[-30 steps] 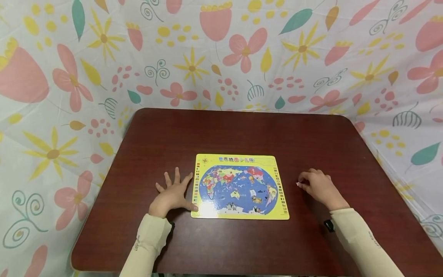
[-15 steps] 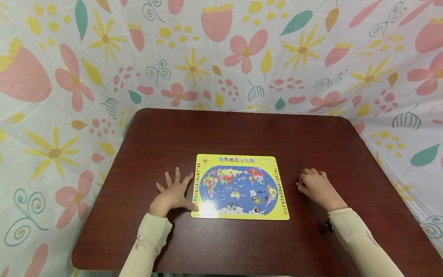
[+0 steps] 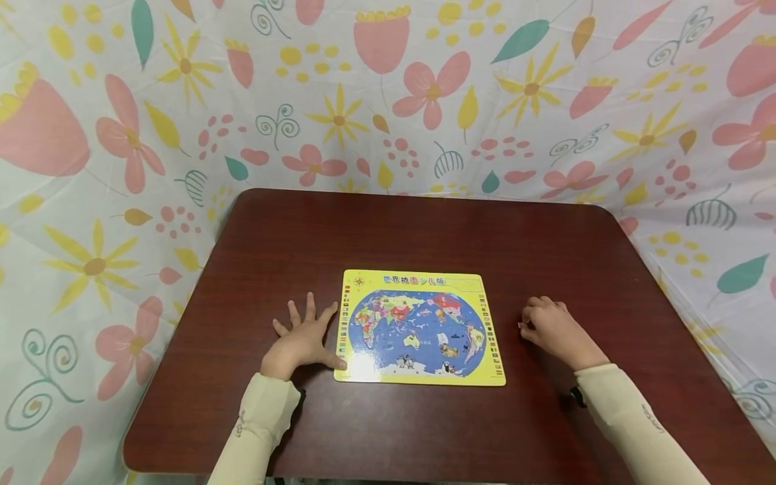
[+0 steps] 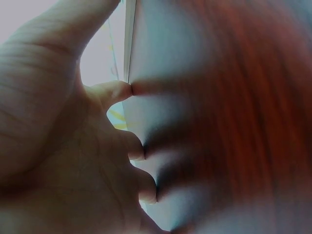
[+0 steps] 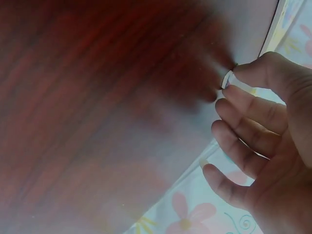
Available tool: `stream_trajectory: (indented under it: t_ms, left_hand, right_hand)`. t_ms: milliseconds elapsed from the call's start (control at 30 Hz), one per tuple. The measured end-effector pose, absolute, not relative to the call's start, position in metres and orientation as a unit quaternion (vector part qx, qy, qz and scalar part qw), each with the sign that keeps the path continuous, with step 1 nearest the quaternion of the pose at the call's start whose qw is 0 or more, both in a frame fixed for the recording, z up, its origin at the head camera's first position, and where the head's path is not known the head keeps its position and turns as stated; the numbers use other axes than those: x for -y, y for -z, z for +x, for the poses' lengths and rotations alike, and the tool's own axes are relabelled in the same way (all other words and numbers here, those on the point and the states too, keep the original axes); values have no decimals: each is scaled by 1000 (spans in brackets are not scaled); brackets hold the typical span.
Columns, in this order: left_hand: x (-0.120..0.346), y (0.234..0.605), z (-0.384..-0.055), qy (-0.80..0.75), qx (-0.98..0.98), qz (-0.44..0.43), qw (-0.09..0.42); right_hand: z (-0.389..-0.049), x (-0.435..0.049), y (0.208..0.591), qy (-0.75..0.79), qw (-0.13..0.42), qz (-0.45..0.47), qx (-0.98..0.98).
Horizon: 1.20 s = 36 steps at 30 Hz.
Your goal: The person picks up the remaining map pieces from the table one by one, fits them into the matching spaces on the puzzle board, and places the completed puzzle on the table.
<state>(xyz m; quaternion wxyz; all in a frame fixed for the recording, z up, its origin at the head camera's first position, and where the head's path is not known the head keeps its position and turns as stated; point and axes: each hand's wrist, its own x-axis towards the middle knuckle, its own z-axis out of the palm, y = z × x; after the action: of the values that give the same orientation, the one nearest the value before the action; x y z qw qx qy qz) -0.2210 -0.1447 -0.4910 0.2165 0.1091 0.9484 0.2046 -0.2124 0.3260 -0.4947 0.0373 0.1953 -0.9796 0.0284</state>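
Observation:
A world map board [image 3: 418,340] with a yellow border and Chinese title lies flat on the table. My left hand [image 3: 298,345] rests at its left side, fingers spread on the tabletop and thumb over the lower left corner. In the left wrist view, fingertips [image 4: 139,146] meet the table surface. Right of the board, my right hand [image 3: 556,330] pinches a small flat pale piece [image 5: 226,79] between thumb and index finger, close to the tabletop. Its other fingers are loosely curled. Mostly the piece's white edge shows; its face is hidden.
The dark red-brown table [image 3: 412,232] has rounded corners and extends around the board. Behind and at both sides hangs a white curtain [image 3: 376,101] printed with flowers and leaves. Cream sleeves [image 3: 630,417] cover both forearms, with a black band at each wrist.
The right hand has rolled slightly and its fingers are drawn in more, hiding more of the pale piece. The left hand and board stay in place.

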Motion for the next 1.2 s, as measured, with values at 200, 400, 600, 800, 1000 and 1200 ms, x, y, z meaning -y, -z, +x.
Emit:
stream_trajectory:
  t_ms: [200, 400, 600, 800, 1000, 1200]
  left_hand:
    - [146, 491, -220, -209, -947, 107, 221]
    - [146, 491, -219, -217, -946, 107, 217]
    - [146, 491, -221, -216, -944, 109, 223]
    - [147, 490, -222, -215, -944, 107, 226]
    - [146, 489, -222, -215, -944, 110, 224]
    - [148, 488, -222, -216, -944, 110, 226]
  right_hand:
    - [-217, -322, 492, 26, 27, 226, 973]
    - [-218, -321, 492, 41, 29, 233, 971]
    - [-211, -324, 486, -9, 7, 205, 979]
    - [-203, -321, 489, -52, -5, 174, 983]
    - [-203, -319, 490, -61, -3, 148, 987]
    - [-202, -318, 490, -71, -18, 128, 989]
